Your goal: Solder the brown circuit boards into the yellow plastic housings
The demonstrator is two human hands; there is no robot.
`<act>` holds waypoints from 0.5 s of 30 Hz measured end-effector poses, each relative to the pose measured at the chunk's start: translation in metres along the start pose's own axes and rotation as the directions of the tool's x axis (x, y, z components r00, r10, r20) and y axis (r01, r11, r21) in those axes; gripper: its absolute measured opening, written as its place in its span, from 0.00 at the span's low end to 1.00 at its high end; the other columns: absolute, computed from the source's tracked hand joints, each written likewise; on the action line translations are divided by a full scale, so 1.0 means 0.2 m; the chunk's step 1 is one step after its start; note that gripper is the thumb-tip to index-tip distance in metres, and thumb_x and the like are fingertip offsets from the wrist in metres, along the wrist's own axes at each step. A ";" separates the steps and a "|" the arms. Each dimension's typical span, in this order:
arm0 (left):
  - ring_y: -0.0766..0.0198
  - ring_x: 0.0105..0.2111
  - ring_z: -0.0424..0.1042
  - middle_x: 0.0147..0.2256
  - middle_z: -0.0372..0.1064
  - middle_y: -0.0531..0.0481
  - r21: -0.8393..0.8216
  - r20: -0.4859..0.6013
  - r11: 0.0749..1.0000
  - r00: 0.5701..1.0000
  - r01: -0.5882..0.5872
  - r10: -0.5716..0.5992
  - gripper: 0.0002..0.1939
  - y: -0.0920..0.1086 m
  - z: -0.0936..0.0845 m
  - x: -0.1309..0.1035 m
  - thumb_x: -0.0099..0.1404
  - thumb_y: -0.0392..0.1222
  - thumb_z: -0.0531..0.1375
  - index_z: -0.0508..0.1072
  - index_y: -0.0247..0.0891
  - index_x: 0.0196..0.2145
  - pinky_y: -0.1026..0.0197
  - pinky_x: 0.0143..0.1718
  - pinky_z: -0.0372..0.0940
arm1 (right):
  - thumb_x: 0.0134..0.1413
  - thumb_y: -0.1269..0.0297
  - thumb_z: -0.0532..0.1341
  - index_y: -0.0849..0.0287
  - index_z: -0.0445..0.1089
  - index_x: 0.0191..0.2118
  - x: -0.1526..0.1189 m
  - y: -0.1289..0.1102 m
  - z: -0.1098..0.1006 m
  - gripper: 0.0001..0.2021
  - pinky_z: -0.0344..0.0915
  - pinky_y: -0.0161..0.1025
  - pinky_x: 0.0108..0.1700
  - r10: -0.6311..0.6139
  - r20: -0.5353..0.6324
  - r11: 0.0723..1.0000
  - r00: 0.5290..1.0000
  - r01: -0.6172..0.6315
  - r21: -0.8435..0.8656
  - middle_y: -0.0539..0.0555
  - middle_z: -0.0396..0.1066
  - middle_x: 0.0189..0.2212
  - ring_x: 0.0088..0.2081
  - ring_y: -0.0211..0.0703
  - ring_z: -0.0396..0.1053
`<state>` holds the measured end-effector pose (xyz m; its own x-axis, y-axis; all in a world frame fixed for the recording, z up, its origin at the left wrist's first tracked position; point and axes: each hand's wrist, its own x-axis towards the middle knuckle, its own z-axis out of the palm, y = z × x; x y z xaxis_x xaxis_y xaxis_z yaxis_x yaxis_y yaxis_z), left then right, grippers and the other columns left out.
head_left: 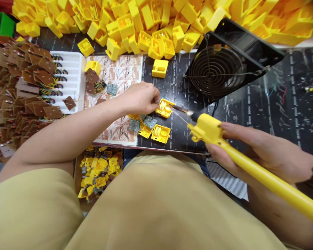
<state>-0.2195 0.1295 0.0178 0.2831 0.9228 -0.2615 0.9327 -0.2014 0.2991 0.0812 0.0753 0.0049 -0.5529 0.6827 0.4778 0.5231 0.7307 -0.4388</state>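
In my right hand (266,149) is a yellow soldering gun (210,128) with a solder feed tube beside its hot tip. The tip reaches to a small yellow plastic housing (165,108) on the black bench mat. My left hand (143,99) is closed at the left edge of that housing, its fingertips pressed together; what they pinch is hidden. Just below lie another open yellow housing (160,134) and grey-green circuit boards (149,122), wired to yellow parts partly under my left wrist.
A black fan (232,62) with a wire guard stands tilted at the back right. Yellow housings (125,27) are heaped along the back. Brown circuit boards (36,80) pile up at left by a white tray (77,69). A box of yellow parts (100,173) sits below the bench edge.
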 end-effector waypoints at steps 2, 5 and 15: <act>0.64 0.28 0.71 0.23 0.69 0.54 0.026 0.012 1.000 1.000 0.008 -0.008 0.03 0.00 0.00 0.00 0.55 0.37 0.62 0.77 0.39 0.28 0.60 0.38 0.64 | 0.57 0.61 0.70 0.43 0.63 0.65 0.02 -0.03 0.05 0.32 0.76 0.41 0.28 -0.111 -0.076 0.994 0.991 0.110 -0.014 0.47 0.80 0.37 0.31 0.47 0.78; 0.62 0.29 0.72 0.24 0.71 0.53 0.061 0.037 0.998 0.999 0.033 -0.036 0.04 0.01 -0.01 0.00 0.56 0.37 0.62 0.78 0.39 0.29 0.60 0.38 0.64 | 0.54 0.67 0.71 0.45 0.68 0.58 0.08 -0.06 0.08 0.26 0.74 0.41 0.24 -0.187 -0.095 0.982 0.978 0.187 -0.009 0.45 0.79 0.30 0.29 0.47 0.78; 0.62 0.29 0.71 0.22 0.69 0.54 0.044 0.010 0.999 1.000 -0.012 0.012 0.03 0.01 0.00 0.00 0.55 0.38 0.63 0.78 0.39 0.27 0.59 0.39 0.65 | 0.55 0.68 0.70 0.51 0.71 0.41 0.16 -0.05 0.08 0.10 0.76 0.36 0.29 -0.300 0.015 0.952 0.954 0.298 0.074 0.48 0.78 0.29 0.29 0.42 0.78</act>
<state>-0.2181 0.1299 0.0187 0.2961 0.9170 -0.2673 0.9382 -0.2267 0.2617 0.0474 0.0891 0.0125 -0.6939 0.4319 0.5762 0.2851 0.8995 -0.3310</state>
